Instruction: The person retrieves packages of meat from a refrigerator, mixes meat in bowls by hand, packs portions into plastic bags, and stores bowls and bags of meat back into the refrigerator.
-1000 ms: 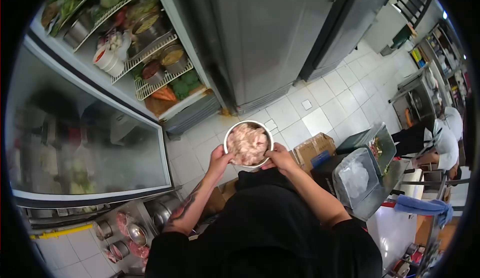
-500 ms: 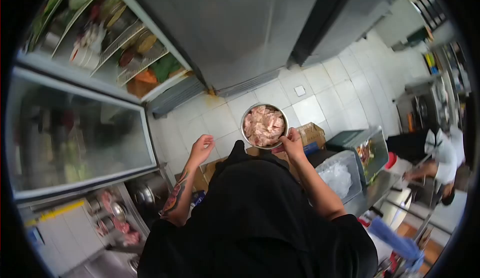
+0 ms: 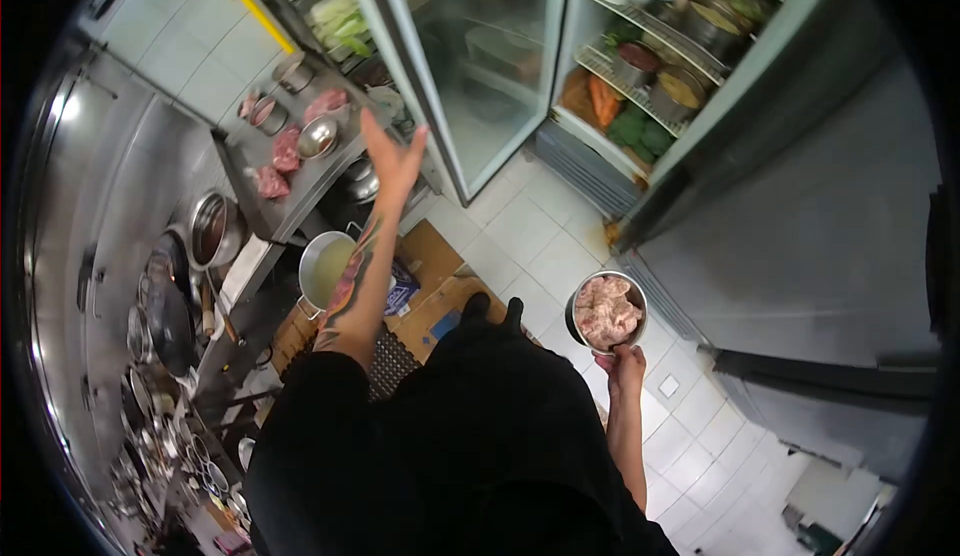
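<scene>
A round metal bowl (image 3: 573, 328) filled with pale pink raw meat (image 3: 607, 311) is at the right of centre, above the tiled floor. My right hand (image 3: 625, 366) grips its lower rim, thumb on the edge. My left hand (image 3: 397, 161) is raised with fingers spread and nothing in it, beside the steel counter. Nearest to it on that counter are a small shiny metal bowl (image 3: 318, 137) and pieces of raw meat (image 3: 286, 149).
The open fridge door (image 3: 480, 56) stands ahead, its shelves (image 3: 655, 31) holding pots, carrots and greens. A large pot of pale liquid (image 3: 325, 271) is left of my forearm. Flattened cardboard (image 3: 432, 256) lies on the floor. Pans line the left side.
The view has swung left toward the steel counter. My left hand let go of the meat bowl and has reached out toward the counter; my right hand still holds the bowl.
</scene>
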`<state>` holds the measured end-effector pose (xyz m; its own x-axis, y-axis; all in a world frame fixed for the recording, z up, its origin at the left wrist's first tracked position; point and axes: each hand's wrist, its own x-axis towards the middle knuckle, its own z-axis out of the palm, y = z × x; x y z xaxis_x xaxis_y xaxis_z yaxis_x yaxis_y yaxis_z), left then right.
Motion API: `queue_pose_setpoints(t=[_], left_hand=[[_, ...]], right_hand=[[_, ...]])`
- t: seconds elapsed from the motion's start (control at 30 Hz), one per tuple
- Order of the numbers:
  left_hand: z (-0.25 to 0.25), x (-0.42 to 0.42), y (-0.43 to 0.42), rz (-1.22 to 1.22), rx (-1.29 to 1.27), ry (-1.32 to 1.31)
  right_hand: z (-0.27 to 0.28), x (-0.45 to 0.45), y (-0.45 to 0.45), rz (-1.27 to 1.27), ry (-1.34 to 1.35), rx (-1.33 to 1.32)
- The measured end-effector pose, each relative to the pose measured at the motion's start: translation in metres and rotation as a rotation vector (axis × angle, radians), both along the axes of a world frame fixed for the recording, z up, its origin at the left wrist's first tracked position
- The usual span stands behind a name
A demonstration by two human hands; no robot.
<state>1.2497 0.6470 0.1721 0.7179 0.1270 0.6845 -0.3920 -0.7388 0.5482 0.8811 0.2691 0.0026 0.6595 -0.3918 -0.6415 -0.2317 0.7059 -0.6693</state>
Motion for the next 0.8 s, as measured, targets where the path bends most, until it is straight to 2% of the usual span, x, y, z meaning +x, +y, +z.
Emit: queue_pose_setpoints(t=[0.03, 0.17, 0.23, 0.33, 0.4, 0.43, 0.53, 0.63, 0.67, 0.73, 0.77, 0.8], left_hand=[[0.025, -0.003, -0.021, -0.010, 0.008, -0.053], [0.066, 0.023, -0.065, -0.115, 0.026, -0.141], [0.064, 0.032, -0.098, -0.176, -0.008, -0.135], [0.063, 0.003, -0.141, -0.289, -0.306, -0.069], [0.036, 0.009, -0.131, -0.193, -0.250, -0.111], [0.032, 0.011, -0.129, -0.153, -0.205, -0.162], [0.025, -0.012, -0.157, -0.327, -0.326, -0.124], [0.080, -0.079, -0.197, -0.354, -0.008, -0.482], [0.087, -0.112, -0.220, -0.555, -0.037, -0.672], [0.108, -0.137, -0.249, -0.801, 0.557, -0.604], [0.110, -0.139, -0.275, -0.845, 0.708, -0.582], [0.106, -0.125, -0.289, -0.880, 0.705, -0.589]], right_hand=[[-0.004, 0.012, 0.002, 0.025, -0.022, 0.039], [-0.005, 0.032, 0.030, 0.052, -0.073, 0.131], [0.008, 0.012, 0.029, 0.008, -0.034, 0.182], [0.028, -0.038, 0.013, -0.087, -0.010, 0.174], [0.010, -0.031, 0.061, -0.166, -0.015, 0.168], [-0.009, -0.049, 0.044, -0.194, -0.012, 0.172], [-0.025, -0.094, 0.024, -0.307, 0.031, 0.131], [-0.038, -0.152, 0.008, -0.444, 0.079, 0.076], [-0.059, -0.183, 0.004, -0.483, 0.050, 0.089], [-0.065, -0.229, -0.004, -0.537, 0.063, 0.029], [-0.073, -0.248, -0.010, -0.572, 0.106, 0.029], [-0.090, -0.264, -0.015, -0.612, 0.134, 0.011]])
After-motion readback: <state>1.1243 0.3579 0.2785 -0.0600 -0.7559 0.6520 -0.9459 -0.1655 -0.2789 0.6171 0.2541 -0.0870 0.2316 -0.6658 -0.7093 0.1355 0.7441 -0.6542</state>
